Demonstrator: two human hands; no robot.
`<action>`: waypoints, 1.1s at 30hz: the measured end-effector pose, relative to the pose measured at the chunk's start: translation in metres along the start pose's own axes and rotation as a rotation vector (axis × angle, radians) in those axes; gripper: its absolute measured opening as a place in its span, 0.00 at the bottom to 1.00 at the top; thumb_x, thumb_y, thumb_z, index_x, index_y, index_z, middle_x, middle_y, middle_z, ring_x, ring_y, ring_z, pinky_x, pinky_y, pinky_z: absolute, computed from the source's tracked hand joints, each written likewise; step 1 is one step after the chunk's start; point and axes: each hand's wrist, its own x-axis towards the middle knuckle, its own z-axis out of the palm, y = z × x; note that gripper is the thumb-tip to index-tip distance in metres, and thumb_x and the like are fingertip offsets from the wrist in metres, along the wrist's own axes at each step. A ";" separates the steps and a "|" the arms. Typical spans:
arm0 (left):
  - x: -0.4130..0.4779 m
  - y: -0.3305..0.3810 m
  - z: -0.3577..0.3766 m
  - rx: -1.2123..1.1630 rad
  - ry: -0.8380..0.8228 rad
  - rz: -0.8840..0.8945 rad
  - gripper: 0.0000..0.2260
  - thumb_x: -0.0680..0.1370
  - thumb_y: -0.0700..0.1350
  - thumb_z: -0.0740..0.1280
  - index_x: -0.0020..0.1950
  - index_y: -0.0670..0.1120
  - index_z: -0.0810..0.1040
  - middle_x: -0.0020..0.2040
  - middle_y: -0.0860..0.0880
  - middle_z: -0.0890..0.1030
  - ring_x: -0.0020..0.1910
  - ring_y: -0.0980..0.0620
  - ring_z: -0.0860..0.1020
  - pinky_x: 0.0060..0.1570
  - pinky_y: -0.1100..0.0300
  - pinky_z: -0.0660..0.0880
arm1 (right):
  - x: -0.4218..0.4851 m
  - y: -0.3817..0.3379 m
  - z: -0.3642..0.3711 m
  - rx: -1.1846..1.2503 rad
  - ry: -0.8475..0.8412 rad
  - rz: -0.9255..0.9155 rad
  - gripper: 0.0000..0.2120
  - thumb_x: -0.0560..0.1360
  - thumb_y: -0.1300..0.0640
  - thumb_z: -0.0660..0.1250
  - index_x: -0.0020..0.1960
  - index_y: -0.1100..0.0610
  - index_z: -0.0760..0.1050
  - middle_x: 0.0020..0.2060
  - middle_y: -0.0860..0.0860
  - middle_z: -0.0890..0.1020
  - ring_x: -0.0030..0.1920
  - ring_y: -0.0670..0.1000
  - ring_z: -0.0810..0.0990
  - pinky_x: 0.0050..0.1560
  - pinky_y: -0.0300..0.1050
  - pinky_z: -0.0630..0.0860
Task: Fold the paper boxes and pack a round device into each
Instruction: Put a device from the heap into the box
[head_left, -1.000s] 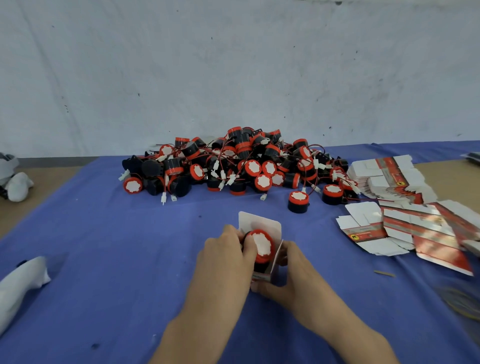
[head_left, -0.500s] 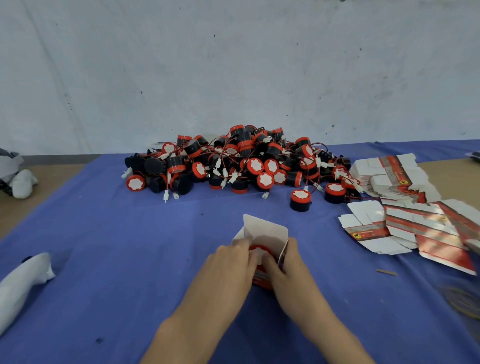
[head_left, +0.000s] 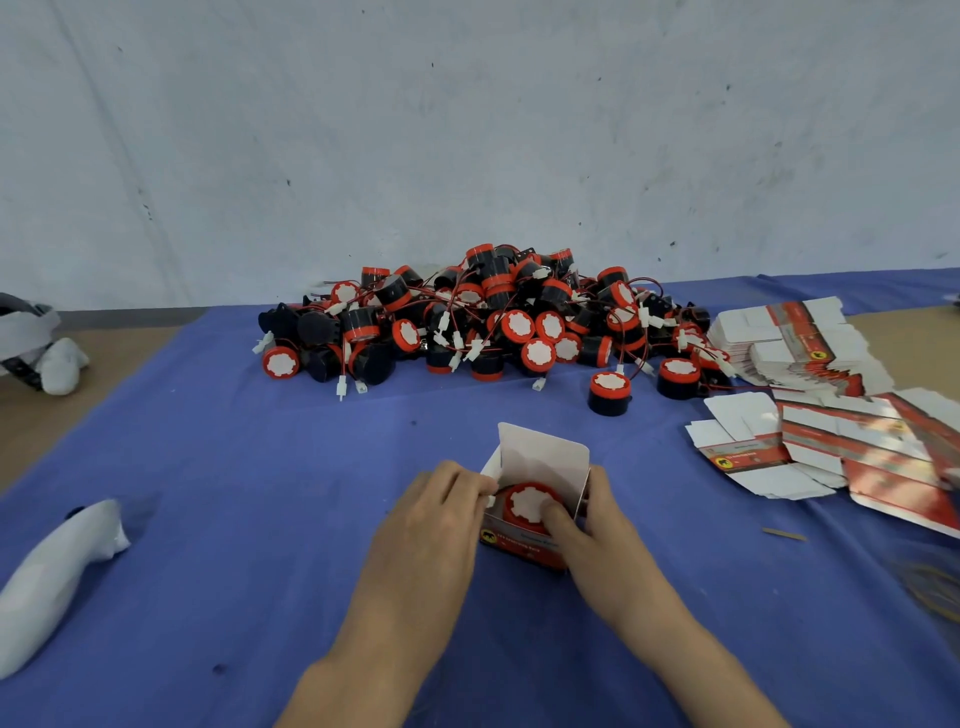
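Paper box (head_left: 543, 457) standing lid-open on the blue tabletop (head_left: 208, 467), red-capped round device (head_left: 527, 504) seated inside, left hand (head_left: 441, 512) grip pinching its left flap, right hand (head_left: 605, 527) grip clasping the right wall, thumb on the device, heap of devices (head_left: 493, 322) behind.

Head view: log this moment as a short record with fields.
Paper box: upright on the blue cloth, top flap open
Round device: inside the box, red face up
Left hand: grips the box's left wall
Right hand: holds the right wall, thumb on the device
Device pile: loose, behind the box
Flat boxes: unfolded, stacked to the right
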 end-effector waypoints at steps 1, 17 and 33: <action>0.000 0.000 0.002 0.033 0.007 0.015 0.08 0.73 0.36 0.76 0.48 0.45 0.81 0.43 0.53 0.78 0.38 0.53 0.78 0.31 0.61 0.76 | 0.000 0.001 0.000 -0.001 -0.003 0.002 0.08 0.81 0.52 0.63 0.52 0.38 0.68 0.50 0.37 0.81 0.52 0.39 0.80 0.49 0.40 0.79; 0.009 -0.012 0.005 0.162 -0.298 -0.146 0.12 0.85 0.56 0.50 0.52 0.58 0.72 0.46 0.56 0.75 0.46 0.57 0.74 0.41 0.57 0.73 | 0.002 0.003 0.000 0.015 -0.010 -0.023 0.12 0.80 0.49 0.65 0.48 0.31 0.68 0.49 0.38 0.81 0.51 0.41 0.81 0.51 0.43 0.81; 0.006 -0.017 -0.011 -0.203 -0.173 -0.181 0.10 0.82 0.55 0.51 0.58 0.63 0.70 0.55 0.65 0.78 0.50 0.62 0.77 0.47 0.58 0.77 | 0.005 0.000 -0.009 -0.058 -0.108 -0.086 0.20 0.83 0.54 0.60 0.56 0.25 0.69 0.54 0.31 0.80 0.56 0.34 0.79 0.49 0.30 0.76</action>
